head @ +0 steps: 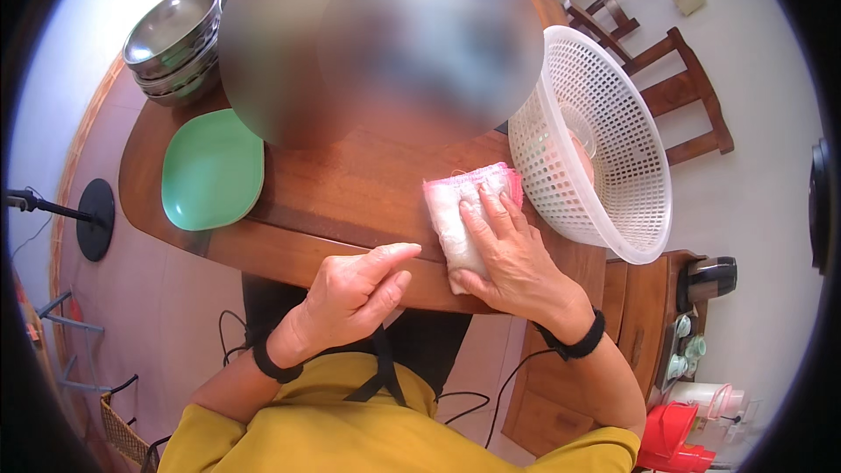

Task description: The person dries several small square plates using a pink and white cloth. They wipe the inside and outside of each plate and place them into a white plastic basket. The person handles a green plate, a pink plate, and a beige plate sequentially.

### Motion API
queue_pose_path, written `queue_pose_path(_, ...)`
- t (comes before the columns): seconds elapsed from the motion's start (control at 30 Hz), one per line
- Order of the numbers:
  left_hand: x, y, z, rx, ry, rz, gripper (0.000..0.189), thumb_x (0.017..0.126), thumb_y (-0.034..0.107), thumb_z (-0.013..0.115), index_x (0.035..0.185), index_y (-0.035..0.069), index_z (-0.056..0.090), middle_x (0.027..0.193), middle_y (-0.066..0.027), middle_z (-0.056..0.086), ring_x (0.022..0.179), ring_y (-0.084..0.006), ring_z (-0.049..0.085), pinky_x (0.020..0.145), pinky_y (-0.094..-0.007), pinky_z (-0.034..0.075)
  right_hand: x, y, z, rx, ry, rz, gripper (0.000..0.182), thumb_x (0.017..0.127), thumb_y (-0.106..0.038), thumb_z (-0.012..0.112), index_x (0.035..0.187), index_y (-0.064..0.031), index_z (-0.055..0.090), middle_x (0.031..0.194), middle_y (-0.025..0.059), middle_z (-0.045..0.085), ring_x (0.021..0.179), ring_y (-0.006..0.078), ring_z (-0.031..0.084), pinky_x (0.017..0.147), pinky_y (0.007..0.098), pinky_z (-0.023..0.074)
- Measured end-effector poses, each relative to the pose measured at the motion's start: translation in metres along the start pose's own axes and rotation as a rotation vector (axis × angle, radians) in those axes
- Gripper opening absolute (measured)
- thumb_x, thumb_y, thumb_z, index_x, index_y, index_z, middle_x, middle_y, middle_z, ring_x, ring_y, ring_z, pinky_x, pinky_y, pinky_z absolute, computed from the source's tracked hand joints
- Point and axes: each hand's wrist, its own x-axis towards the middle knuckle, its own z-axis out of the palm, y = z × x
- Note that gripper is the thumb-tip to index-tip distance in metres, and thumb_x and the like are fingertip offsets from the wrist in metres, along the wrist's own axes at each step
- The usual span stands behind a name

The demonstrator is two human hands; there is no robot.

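Observation:
My right hand (509, 256) lies with spread fingers on a folded white cloth with a pink edge (453, 223), near the front edge of the wooden table (328, 190). My left hand (361, 289) hovers over that edge, left of the cloth, its fingers curled and nothing seen in it. A green plate (213, 171) sits at the table's left end. To the right of the cloth a white plastic colander basket (558, 164) stands tilted, with a clear glass item and something pinkish partly seen inside.
Stacked steel bowls (174, 33) stand at the back left. Blurred patches hide the table's far middle. Wooden chairs (683, 92) are beyond the basket. At right, a wooden cabinet (631, 315) holds a kettle (709, 279) and small cups. Black cables hang below the table.

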Motion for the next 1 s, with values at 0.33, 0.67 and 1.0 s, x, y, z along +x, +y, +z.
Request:
queue_pose_path(0.33,0.002,-0.002,0.003,0.033,0.032,0.093,0.033,0.092,0.002,0.063,0.125,-0.003,0.064,0.081,-0.0171,0.067,0.066,-0.027,0.067,0.062,-0.0323,0.053,-0.013,-0.009,0.007,-0.017,0.116,-0.134,0.062,0.075,0.005,0.063,0.137,-0.0011,0.055,0.142,0.0258,0.051,0.129,0.0455,0.05,0.104,0.0489,0.0457)
queue_pose_path(0.67,0.003,0.003,0.003,0.111,0.069,0.145,0.034,0.091,0.005,0.065,0.123,-0.003,0.064,0.086,-0.0173,0.071,0.07,-0.0305,0.071,0.064,-0.0347,0.057,-0.046,-0.023,0.014,0.065,0.084,-0.033,0.067,0.08,-0.017,0.076,0.142,-0.0056,0.054,0.153,0.023,0.043,0.135,0.0452,0.045,0.108,0.0517,0.0387)
queue_pose_path(1.0,-0.008,0.038,-0.029,0.389,-0.01,0.195,0.043,0.082,0.005,0.074,0.123,-0.003,0.062,0.082,-0.0106,0.066,0.066,-0.0266,0.064,0.058,-0.0362,0.053,-0.05,-0.024,0.027,0.054,0.144,0.041,0.077,0.075,-0.023,0.082,0.143,-0.0021,0.051,0.154,0.0236,0.041,0.136,0.0453,0.042,0.108,0.0532,0.0342)
